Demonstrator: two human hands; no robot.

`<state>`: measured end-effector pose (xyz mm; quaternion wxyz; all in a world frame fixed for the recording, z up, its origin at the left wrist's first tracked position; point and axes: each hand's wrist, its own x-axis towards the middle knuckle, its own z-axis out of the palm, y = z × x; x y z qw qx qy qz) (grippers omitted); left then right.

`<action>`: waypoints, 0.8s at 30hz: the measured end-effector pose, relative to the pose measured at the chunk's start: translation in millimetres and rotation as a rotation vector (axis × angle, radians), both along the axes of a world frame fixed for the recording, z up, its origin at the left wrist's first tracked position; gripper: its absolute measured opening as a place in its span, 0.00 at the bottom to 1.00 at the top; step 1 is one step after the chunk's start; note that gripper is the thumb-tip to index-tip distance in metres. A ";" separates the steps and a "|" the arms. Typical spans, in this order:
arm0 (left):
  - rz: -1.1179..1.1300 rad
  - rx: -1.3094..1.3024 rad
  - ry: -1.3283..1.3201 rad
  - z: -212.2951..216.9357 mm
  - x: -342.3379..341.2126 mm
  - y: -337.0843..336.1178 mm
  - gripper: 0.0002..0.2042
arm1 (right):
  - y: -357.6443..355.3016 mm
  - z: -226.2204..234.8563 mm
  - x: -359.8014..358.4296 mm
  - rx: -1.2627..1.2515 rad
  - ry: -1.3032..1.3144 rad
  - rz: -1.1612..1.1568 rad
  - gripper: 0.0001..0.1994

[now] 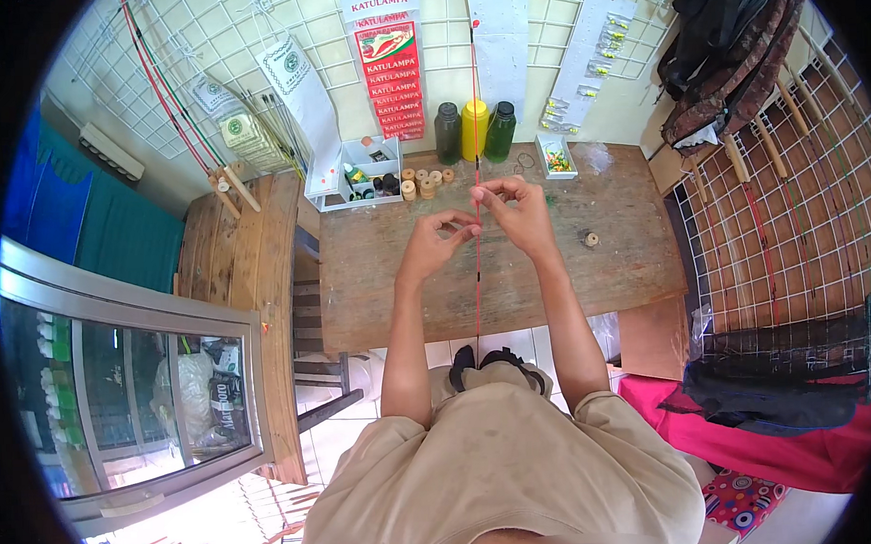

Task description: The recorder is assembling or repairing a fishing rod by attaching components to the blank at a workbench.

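Observation:
A thin red fishing rod (478, 261) with black bands runs up and down in front of me, over the wooden table and past its near edge. My left hand (439, 243) is closed in a pinch at the rod, thumb and forefinger meeting on it. Slightly higher, my right hand (518, 213) pinches at the same rod with its fingertips. Whether a fine thread also lies between the fingers is too small to make out. The rod's tip carries a small red bead (475, 24).
On the wooden table (388, 293), wooden spools (423, 184), a white divided box (360, 174), three bottles (474, 129) and a small white tray (556, 157) line the back. One loose spool (592, 239) lies right. A glass cabinet (133, 388) stands left; a backpack (725, 60) hangs right.

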<state>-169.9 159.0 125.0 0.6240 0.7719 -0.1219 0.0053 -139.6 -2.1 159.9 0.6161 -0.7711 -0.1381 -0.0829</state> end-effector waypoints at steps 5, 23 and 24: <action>0.035 -0.008 -0.019 5.9 -3.2 -0.9 0.09 | 2.6 3.7 1.5 0.037 0.003 0.056 0.09; 0.150 -0.057 -0.117 10.9 -13.5 -9.7 0.08 | -17.8 -26.8 -23.6 0.170 0.199 0.257 0.13; 0.160 -0.061 -0.131 12.2 -13.7 -10.9 0.08 | -23.0 -31.2 -25.7 0.171 0.196 0.259 0.13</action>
